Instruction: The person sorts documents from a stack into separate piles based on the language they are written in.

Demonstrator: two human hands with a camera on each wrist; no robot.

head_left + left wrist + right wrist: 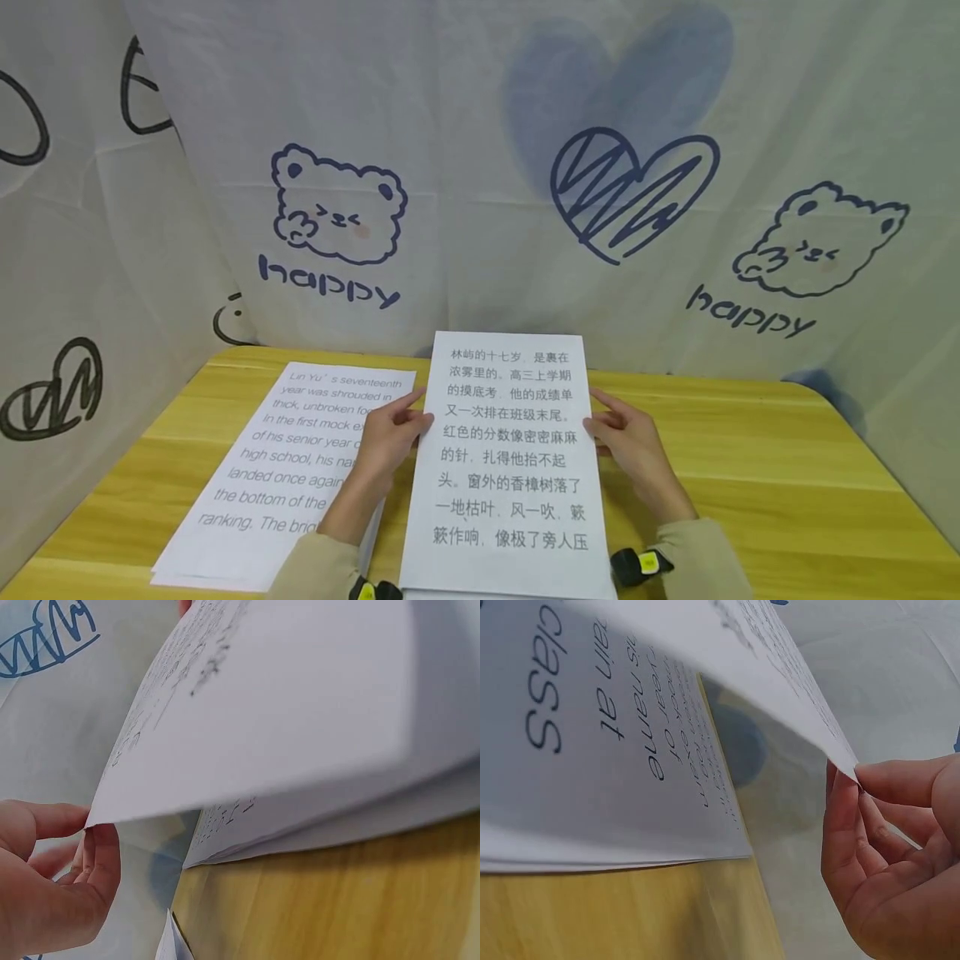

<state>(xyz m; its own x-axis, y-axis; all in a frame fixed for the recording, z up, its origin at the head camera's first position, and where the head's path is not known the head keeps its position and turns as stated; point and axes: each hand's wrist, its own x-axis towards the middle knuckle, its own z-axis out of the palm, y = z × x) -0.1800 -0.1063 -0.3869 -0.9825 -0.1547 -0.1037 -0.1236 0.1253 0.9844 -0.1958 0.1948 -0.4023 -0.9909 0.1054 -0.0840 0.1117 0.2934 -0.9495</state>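
On my left, English-printed pages (255, 467) lie on the yellow table (757, 500), set aside where they leave room before me; my left hand (392, 432) pinches the left edge of the Chinese-printed sheet (513, 475), raised between both hands; my right hand (633, 437) pinches the opposite edge, probably to keep it level; lower sheets (622, 780) lie beneath, well apart from its far end; my left arm hides some line ends on the left; the raised sheet covers most print below; I cannot tell how many leaves I hold.
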